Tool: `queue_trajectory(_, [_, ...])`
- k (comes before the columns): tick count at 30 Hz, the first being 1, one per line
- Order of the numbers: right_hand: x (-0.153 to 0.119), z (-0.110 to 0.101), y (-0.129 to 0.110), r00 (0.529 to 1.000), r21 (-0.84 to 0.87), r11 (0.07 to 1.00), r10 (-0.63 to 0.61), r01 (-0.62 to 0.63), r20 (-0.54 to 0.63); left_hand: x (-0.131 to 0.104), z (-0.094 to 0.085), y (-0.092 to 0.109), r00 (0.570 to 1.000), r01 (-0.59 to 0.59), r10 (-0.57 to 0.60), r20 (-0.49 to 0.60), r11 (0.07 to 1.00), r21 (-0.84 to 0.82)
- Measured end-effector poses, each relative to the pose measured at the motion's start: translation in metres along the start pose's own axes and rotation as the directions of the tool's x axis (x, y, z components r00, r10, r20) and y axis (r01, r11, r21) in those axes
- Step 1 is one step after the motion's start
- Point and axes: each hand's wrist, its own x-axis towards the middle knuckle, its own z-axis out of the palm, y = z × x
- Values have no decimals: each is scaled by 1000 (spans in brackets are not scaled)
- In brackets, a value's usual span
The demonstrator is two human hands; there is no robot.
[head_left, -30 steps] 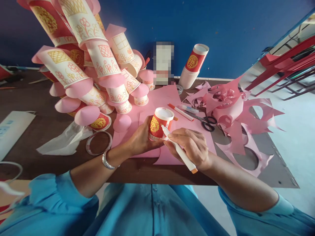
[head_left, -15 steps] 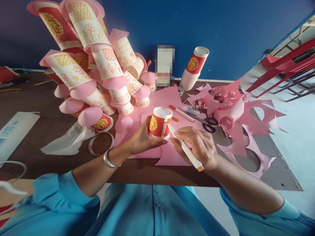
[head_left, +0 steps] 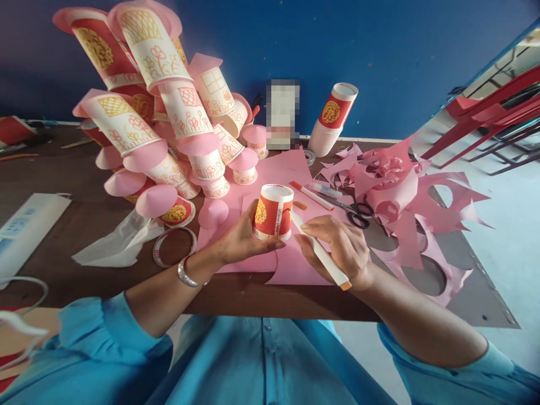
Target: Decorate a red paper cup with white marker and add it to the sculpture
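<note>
Firstly, left hand (head_left: 239, 241): fingers curved around one red cup (head_left: 274, 212), thumb along its base, cup above the pink paper (head_left: 291, 270). Right hand (head_left: 340, 247): fingers closed together on one white marker (head_left: 323, 256), tip at the cup's right side; contact cannot be told. Lying beyond: one red-capped marker (head_left: 312, 196); scissors (head_left: 358, 215), one pair; one cup stack (head_left: 331, 118), leaning. At left, one white ring (head_left: 157, 251), near the wrist. Edges: dark table (head_left: 261, 298) runs between paper and front edge; gap between palms, narrow.
</note>
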Motion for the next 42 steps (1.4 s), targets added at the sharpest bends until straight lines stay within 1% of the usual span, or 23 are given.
queue_trajectory(5, [1, -1, -2, 1000, 15, 1000, 9, -9, 6, 0, -1, -2, 998, -2, 4, 56, 1000, -30])
queue_trajectory(15, [3, -2, -3, 1000, -1, 1000, 5, -5, -8, -1, -1, -3, 995, -43, 51, 82, 994, -100])
queue_trajectory(19, [3, -2, -3, 1000, -8, 1000, 19, -19, -10, -1, -2, -1, 994, -46, 56, 91, 992, -116])
queue_trajectory(25, [3, -1, -2, 1000, 12, 1000, 13, -13, -20, -1, -3, -1, 996, -33, 40, 80, 995, -89])
queue_trajectory(32, [2, -2, -4, 1000, 29, 1000, 10, -10, 18, -5, -5, -11, 998, 56, -55, 16, 996, -64])
queue_trajectory(37, [4, -3, -5, 999, 26, 1000, 1, -2, 38, -4, -4, -4, 995, 94, -93, 19, 994, -52])
queue_trajectory(39, [4, -2, -5, 999, 40, 999, -4, 3, 33, -2, -3, -1, 997, 77, -76, 21, 996, -54])
queue_trajectory(42, [3, -2, -5, 999, 72, 997, -38, 39, -15, 1, -2, 3, 999, 21, -20, 31, 999, -42])
